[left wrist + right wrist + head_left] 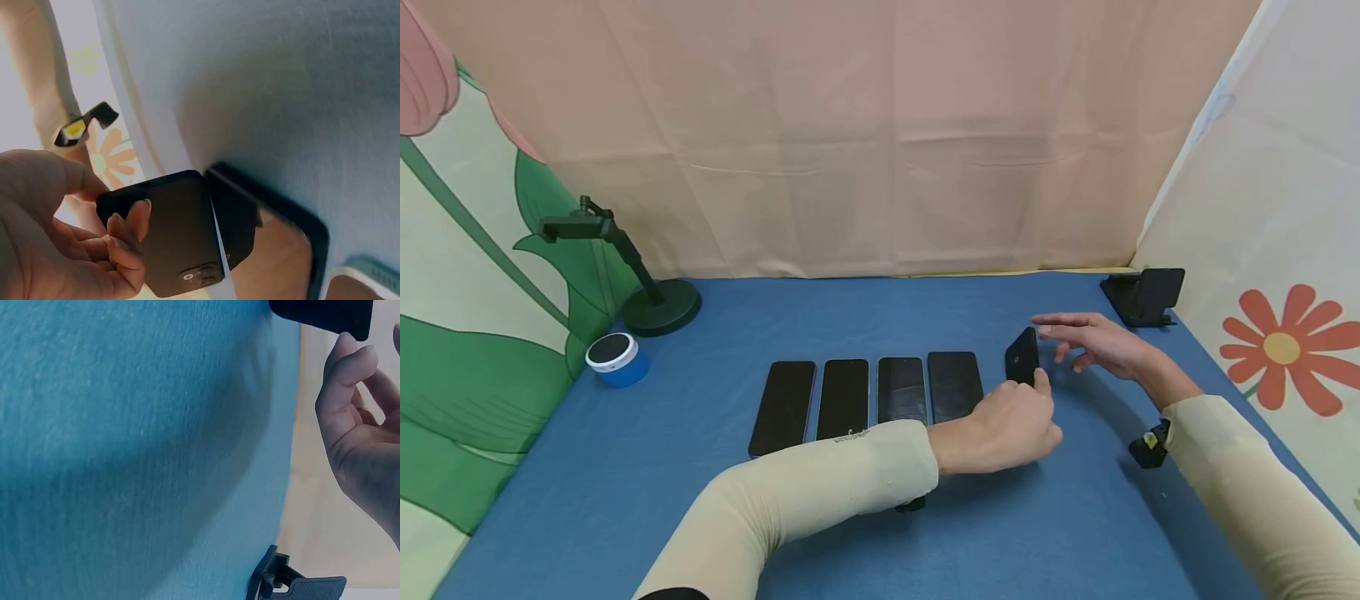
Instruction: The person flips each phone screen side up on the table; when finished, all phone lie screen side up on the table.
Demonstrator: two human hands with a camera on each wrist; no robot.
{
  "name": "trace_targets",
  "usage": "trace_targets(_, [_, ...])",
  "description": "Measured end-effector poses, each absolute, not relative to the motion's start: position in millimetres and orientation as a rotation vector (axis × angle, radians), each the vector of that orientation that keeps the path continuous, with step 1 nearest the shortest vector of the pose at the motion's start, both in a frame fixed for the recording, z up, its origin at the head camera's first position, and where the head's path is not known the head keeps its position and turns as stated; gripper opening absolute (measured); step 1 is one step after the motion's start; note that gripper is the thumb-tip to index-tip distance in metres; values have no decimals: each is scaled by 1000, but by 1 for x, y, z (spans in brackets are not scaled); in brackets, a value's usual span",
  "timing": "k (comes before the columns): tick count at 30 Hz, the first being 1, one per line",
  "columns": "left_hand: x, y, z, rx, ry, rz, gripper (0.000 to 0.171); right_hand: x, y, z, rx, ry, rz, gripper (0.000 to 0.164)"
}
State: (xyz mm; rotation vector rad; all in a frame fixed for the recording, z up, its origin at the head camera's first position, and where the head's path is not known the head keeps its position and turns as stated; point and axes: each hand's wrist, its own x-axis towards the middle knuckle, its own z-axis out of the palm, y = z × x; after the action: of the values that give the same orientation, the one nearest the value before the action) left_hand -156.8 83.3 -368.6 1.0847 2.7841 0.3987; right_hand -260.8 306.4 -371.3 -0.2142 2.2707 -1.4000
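In the head view, my left hand [1003, 427] holds a dark smartphone [1021, 358] tilted up off the table at the right end of a row of phones. The left wrist view shows thumb and fingers pinching one end of this smartphone [172, 228], its back and camera lenses visible. My right hand [1101, 343], fingers bent loosely, hovers beside its upper edge. In the right wrist view, the right fingertips [345, 345] are at the phone's corner; I cannot tell whether they touch it. Several smartphones lie face up alongside, including a black one [955, 383] nearest the held phone.
A black stand with a round base [662, 307] is at the back left, near a blue-and-white round container [617, 360]. At the back right corner stands a black folding phone stand [1150, 296]. Blue cloth [850, 321] covers the table, with hanging fabric behind and beside it.
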Motion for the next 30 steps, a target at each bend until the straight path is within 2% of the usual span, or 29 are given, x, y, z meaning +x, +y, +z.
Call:
trace_targets(7, [-166,70,-364,904,2782,420,68,-261,314,-375,-195,2272,-1400,65])
trace_targets(20, [-172,40,-388,412,2424,1334,69,-259,313,-378,-192,2253,-1405,66])
trace_targets(30, [-169,42,-397,177,2034,1708,71,-257,310,-387,-161,2274,-1317,72])
